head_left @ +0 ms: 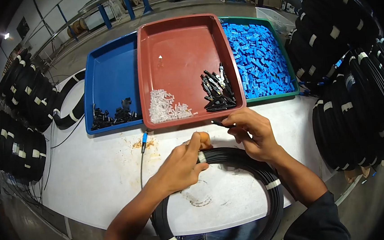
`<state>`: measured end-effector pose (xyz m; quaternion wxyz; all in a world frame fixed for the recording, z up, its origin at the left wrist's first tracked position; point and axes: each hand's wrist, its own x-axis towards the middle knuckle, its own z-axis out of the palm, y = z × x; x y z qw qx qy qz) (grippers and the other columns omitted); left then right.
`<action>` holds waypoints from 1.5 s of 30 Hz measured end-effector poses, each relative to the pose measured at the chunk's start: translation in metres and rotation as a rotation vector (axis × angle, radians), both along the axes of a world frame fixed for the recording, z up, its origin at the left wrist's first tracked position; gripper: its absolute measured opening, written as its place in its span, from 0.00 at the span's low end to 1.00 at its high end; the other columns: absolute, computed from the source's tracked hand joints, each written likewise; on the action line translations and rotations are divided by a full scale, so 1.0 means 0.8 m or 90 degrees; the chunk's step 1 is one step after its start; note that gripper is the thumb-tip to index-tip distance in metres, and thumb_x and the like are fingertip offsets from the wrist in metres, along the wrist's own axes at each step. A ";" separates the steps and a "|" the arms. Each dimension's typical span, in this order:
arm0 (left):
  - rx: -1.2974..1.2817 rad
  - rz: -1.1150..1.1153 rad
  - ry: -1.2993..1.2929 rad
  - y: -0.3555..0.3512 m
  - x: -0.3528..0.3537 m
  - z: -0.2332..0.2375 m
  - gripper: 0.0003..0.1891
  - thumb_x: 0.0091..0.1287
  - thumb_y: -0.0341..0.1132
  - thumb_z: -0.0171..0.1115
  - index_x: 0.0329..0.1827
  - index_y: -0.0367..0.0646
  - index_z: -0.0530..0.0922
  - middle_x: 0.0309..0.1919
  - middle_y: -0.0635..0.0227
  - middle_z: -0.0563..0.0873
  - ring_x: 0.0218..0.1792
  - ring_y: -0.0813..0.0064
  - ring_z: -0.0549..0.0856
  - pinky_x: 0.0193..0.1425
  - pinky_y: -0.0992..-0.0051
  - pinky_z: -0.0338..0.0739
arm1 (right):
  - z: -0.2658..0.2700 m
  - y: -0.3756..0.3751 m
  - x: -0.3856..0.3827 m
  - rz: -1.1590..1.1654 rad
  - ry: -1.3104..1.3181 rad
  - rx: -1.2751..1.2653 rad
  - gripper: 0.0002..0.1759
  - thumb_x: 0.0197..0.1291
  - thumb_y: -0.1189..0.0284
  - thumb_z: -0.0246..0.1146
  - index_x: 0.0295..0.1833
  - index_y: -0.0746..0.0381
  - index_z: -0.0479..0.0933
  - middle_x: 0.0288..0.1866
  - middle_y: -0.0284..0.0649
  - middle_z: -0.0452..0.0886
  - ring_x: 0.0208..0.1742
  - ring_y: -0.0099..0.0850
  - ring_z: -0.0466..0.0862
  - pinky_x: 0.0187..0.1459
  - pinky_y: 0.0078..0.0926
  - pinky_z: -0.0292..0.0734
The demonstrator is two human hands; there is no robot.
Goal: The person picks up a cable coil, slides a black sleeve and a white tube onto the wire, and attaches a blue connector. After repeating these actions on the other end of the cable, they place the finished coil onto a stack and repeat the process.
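Observation:
My left hand (183,165) is closed on the upper part of a coil of black cable (277,203), beside one of its white tape bands. Its curled fingertips are partly hidden. Between thumb and fingers of my right hand (255,135) is a small black connector (221,124) with a white tip, held just in front of the red tray. The coil is wrapped with several white bands and overhangs the near table edge. Left of my hands, a cable end with a blue connector (144,137) points up from the table.
The red tray (181,44) holds small clear-white sleeves (166,107) and black connectors (219,90). A blue tray (111,72) with black parts stands left, a green tray (285,95) of blue connectors (259,58) right. Stacked cable coils (351,112) flank the white table (88,173).

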<state>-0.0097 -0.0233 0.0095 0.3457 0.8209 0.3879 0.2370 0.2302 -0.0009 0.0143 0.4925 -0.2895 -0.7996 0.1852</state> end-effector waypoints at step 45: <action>0.396 -0.027 0.362 0.177 -0.070 0.065 0.12 0.49 0.24 0.65 0.37 0.41 0.89 0.38 0.61 0.89 0.45 0.60 0.87 0.51 0.62 0.81 | -0.016 0.003 -0.007 0.053 -0.146 -0.088 0.24 0.46 0.91 0.63 0.51 0.66 0.84 0.44 0.44 0.83 0.37 0.39 0.88 0.36 0.31 0.86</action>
